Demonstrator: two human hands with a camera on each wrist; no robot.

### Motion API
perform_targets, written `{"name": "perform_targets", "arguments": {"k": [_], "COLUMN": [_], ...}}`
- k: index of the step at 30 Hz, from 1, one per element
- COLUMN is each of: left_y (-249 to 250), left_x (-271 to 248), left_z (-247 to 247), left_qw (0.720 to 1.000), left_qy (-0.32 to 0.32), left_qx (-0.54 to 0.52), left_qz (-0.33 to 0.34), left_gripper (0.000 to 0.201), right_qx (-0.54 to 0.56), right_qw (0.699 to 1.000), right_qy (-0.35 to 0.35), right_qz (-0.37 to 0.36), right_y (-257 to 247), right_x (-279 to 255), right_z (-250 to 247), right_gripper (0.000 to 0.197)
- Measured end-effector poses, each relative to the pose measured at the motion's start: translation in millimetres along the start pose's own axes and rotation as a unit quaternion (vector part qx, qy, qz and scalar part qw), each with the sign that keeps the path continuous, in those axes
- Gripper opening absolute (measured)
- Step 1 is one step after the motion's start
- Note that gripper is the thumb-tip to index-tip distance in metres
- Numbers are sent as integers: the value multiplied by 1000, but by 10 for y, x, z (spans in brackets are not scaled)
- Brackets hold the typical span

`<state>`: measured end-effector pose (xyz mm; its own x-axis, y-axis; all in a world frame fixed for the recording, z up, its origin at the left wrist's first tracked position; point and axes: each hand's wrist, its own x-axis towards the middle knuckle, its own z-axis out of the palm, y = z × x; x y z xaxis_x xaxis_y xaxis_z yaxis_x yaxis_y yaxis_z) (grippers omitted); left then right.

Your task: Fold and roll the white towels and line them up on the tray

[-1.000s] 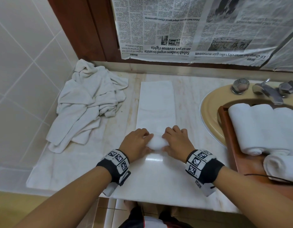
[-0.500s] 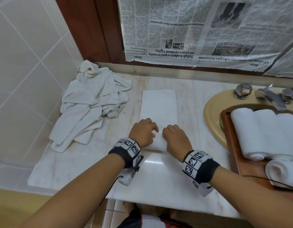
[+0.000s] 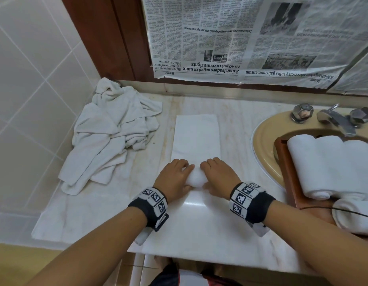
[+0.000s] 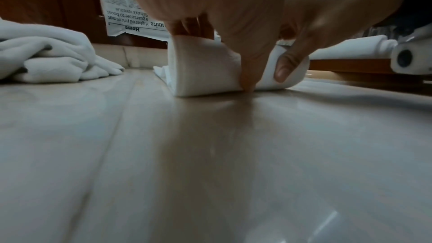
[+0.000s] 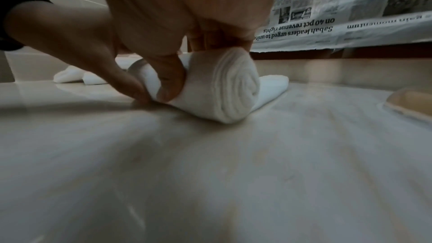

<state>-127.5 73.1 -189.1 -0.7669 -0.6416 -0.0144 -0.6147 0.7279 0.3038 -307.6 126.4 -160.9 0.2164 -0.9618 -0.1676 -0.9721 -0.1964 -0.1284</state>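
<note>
A white towel [image 3: 196, 137] lies folded in a long strip on the marble counter, its near end rolled into a tight roll [image 3: 196, 178] [image 4: 205, 69] [image 5: 224, 88]. My left hand [image 3: 174, 176] grips the roll's left part, fingers curled over the top and thumb at the front. My right hand [image 3: 219, 175] grips the right part the same way, thumb [image 5: 171, 84] pressed into the front. On the right a wooden tray [image 3: 290, 182] holds several rolled white towels [image 3: 331, 162].
A heap of crumpled white towels [image 3: 110, 137] fills the counter's back left corner by the tiled wall. The beige sink [image 3: 263, 145] with metal taps [image 3: 333, 118] sits under the tray. Newspaper [image 3: 251, 38] covers the back wall.
The roll has moved away from me along the strip and grown thicker. Both hands went forward over it, then drew back onto it with thumbs in front.
</note>
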Motion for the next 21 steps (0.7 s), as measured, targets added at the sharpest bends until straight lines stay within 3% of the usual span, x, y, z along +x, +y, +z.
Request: {"name": "perform_targets", "arguments": {"k": [4, 7, 9, 11, 15, 17, 19, 21], "left_y": [-11, -67, -118, -157, -198, -226, -269, -278], "left_x": [-51, -126, -143, -142, -89, -89, -89, -100], "left_z": [-80, -117, -118, -87, -62, -72, -74, -59], "left_qw": [998, 991, 983, 984, 998, 998, 995, 992], "left_qy": [-31, -92, -120, -104, -54, -59, -62, -52], "left_qx": [-53, -91, -132, -139, -27, -26, -60, -72], "left_qz": [-32, -44, -46, -28, -15, -24, -52, -86], "left_gripper": [60, 50, 46, 46, 77, 82, 85, 81], "right_qx": [97, 196, 277, 309, 189, 141, 69, 29], "right_qw": [991, 969, 942, 931, 974, 987, 997, 999], "right_qy": [-91, -142, -161, -149, 2, 25, -4, -11], "right_qz": [33, 57, 95, 125, 122, 69, 29, 7], "right_y": [29, 51, 72, 70, 6, -36, -32, -34], "right_x": [0, -15, 20, 80, 103, 28, -48, -78], "right_z": [-142, -152, -160, -150, -68, -35, 23, 88], "right_gripper": [49, 39, 30, 23, 8, 27, 56, 63]}}
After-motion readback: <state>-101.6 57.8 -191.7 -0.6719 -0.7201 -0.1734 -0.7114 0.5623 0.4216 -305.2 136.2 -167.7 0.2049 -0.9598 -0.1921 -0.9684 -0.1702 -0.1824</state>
